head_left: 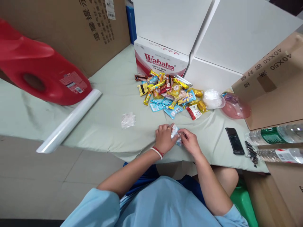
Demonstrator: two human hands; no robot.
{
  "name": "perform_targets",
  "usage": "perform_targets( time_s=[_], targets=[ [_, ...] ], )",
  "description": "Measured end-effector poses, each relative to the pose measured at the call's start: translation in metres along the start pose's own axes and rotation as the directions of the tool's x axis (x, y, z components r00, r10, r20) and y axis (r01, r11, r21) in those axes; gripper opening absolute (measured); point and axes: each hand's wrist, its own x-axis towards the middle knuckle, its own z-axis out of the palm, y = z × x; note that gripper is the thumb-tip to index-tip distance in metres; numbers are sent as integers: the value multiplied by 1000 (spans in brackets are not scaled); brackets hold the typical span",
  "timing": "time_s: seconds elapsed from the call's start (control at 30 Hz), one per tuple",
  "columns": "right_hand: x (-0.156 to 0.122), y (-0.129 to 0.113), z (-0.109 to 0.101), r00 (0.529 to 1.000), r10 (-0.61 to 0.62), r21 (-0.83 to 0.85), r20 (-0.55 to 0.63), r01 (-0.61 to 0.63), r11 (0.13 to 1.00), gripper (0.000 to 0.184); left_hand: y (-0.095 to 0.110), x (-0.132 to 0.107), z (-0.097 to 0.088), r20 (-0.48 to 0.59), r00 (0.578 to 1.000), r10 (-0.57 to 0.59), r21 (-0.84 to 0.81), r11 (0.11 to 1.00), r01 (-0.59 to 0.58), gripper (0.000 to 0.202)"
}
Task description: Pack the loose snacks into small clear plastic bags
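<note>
Between my two hands, low on the cloth near the table's front edge, is a small pale blue and pink packet (175,130) with a shiny surface. My left hand (163,138) closes on its left side, a red and white bracelet at the wrist. From the right, the fingers of my right hand (190,142) pinch the packet's edge. Part of the packet is hidden under the fingers. Just beyond lies a pile of wrapped snacks (167,90) in yellow, red and blue. A crumpled piece of clear plastic film (128,120) lies to the left.
A white film roll (71,121) and a big red jug (42,66) stand or lie left. Behind are a Wahaha box (161,60) and white boxes. At right are a plastic bag (212,98), pink bowl (236,107), phone (234,141) and plastic bottles (276,135).
</note>
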Motion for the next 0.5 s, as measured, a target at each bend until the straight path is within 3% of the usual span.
perform_targets(
  time_s=[0.07, 0.13, 0.2, 0.27, 0.4, 0.5],
  targets=[
    [-7, -5, 1, 997, 73, 135, -8, -71, 988, 30, 8, -1, 3, -27, 999, 33, 0, 999, -33, 45],
    [-13, -10, 0, 989, 144, 326, -8, -134, 936, 39, 16, -4, 4, -134, 988, 82, 6, 997, -82, 42],
    [-19, -14, -3, 977, 215, 492, -15, -180, 852, 51, 21, -9, 3, -212, 955, 206, 7, 978, -209, 34],
    [-23, -16, -7, 956, 293, 601, -12, -227, 766, 60, 25, -13, 5, -227, 897, 379, 0, 921, -389, 30],
    [-28, -9, -13, 926, 377, 700, 31, -289, 653, 56, 29, -21, 21, -149, 681, 717, -24, 686, -727, 33],
    [-30, 4, -16, 910, 414, 722, -23, -271, 637, 46, 27, -30, 34, 4, 504, 864, -125, 500, -857, 25]
  ],
)
